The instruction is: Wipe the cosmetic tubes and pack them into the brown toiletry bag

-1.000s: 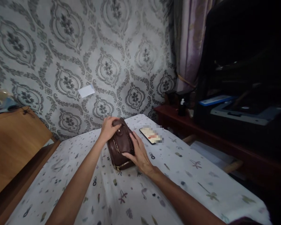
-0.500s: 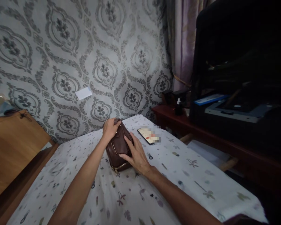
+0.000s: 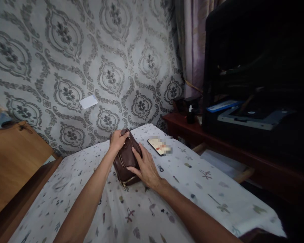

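Observation:
A dark brown leather bag point(image 3: 128, 158) with gold zippers lies on a white patterned cloth point(image 3: 111, 211), its zip pull hanging at the near end. My left hand point(image 3: 118, 141) is closed over the far upper part, thumb and forefinger pinched at the end of a zip; what exactly sits between those fingertips is hidden. Around the right side of the bag, my right hand point(image 3: 147, 166) keeps hold, with thumb and forefinger parted across the front panel and the other fingers partly out of sight. A phone point(image 3: 157, 145) with a lit, partly pixelated screen rests to the right.
Patterned wallpaper rises behind, with a white card point(image 3: 88, 101) on it. A wooden board point(image 3: 17, 162) stands at left. On the right are a dark red stand point(image 3: 187, 126), a small black bottle point(image 3: 190, 114), a large black screen point(image 3: 250, 67) and an open drawer point(image 3: 223, 162).
The view has shifted slightly, so most things sit a little further left. Both hands keep nearly the same places on the bag.

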Action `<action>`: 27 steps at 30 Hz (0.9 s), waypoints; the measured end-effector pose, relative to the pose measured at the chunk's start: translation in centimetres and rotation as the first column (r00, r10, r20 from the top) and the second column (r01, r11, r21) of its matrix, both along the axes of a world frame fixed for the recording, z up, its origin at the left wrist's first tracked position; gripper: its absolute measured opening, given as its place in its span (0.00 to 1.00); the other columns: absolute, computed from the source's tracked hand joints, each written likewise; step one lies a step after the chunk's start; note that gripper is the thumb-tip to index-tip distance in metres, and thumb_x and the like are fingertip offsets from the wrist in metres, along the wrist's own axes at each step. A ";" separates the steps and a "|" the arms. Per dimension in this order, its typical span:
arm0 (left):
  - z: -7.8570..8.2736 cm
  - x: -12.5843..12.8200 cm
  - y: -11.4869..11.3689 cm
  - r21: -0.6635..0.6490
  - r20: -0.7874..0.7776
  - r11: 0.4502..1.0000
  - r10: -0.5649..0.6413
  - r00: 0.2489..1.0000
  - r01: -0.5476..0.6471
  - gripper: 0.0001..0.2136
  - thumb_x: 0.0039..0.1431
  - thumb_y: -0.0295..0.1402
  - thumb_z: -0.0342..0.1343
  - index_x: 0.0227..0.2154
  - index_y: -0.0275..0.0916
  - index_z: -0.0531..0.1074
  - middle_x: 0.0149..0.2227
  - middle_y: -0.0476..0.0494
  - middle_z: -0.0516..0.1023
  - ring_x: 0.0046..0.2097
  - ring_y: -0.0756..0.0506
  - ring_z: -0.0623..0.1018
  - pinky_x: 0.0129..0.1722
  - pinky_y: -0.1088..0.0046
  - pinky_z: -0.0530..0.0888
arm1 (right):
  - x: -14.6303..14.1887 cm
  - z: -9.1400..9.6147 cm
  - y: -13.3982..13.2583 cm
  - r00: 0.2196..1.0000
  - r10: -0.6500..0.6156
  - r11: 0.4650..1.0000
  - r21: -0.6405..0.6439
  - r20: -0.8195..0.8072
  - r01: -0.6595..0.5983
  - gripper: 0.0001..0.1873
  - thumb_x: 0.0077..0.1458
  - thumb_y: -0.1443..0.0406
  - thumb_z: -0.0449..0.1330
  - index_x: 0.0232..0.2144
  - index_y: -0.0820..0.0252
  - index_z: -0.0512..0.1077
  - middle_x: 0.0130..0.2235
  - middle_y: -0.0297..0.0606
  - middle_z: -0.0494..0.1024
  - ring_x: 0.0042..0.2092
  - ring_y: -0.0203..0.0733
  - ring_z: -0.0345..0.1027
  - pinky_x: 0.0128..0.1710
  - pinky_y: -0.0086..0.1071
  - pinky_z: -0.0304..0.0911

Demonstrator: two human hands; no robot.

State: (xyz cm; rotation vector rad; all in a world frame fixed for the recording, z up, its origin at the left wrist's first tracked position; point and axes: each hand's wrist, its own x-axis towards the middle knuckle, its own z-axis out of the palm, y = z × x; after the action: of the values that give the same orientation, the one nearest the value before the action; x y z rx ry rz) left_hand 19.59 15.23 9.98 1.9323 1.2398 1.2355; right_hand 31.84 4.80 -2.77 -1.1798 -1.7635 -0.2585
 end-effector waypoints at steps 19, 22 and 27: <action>0.6 -6.9 -0.2 0.032 -0.147 0.996 -0.077 0.986 0.083 0.12 0.47 0.40 0.61 0.28 0.35 0.75 0.27 0.49 0.76 0.30 0.48 0.71 0.33 0.74 0.65 | -1.2 2.2 -2.0 0.989 -0.006 0.994 0.108 0.150 -0.010 0.21 0.65 0.62 0.53 0.59 0.53 0.66 0.66 0.50 0.61 0.68 0.53 0.50 0.63 0.56 0.49; 0.3 -7.2 -0.4 0.117 -0.258 0.993 0.002 0.966 0.029 0.08 0.49 0.35 0.59 0.28 0.35 0.75 0.25 0.50 0.75 0.30 0.49 0.71 0.32 0.75 0.65 | -1.4 2.0 -2.0 0.985 -0.024 0.993 0.118 0.169 0.004 0.19 0.65 0.66 0.53 0.56 0.50 0.70 0.64 0.50 0.64 0.66 0.53 0.54 0.61 0.56 0.50; 0.5 -7.2 -1.0 0.186 -0.294 0.982 0.098 0.951 -0.044 0.04 0.50 0.30 0.57 0.25 0.36 0.74 0.24 0.51 0.74 0.29 0.49 0.70 0.32 0.74 0.62 | -1.6 1.4 -1.5 0.984 -0.037 0.989 0.150 0.176 0.011 0.18 0.64 0.67 0.54 0.55 0.49 0.71 0.63 0.47 0.66 0.65 0.52 0.55 0.61 0.56 0.51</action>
State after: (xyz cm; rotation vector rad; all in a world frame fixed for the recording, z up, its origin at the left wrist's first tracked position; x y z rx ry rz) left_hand 12.42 14.26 10.44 2.2925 1.4010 1.1490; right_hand 30.27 3.26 -1.35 -1.0983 -1.8500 -0.5155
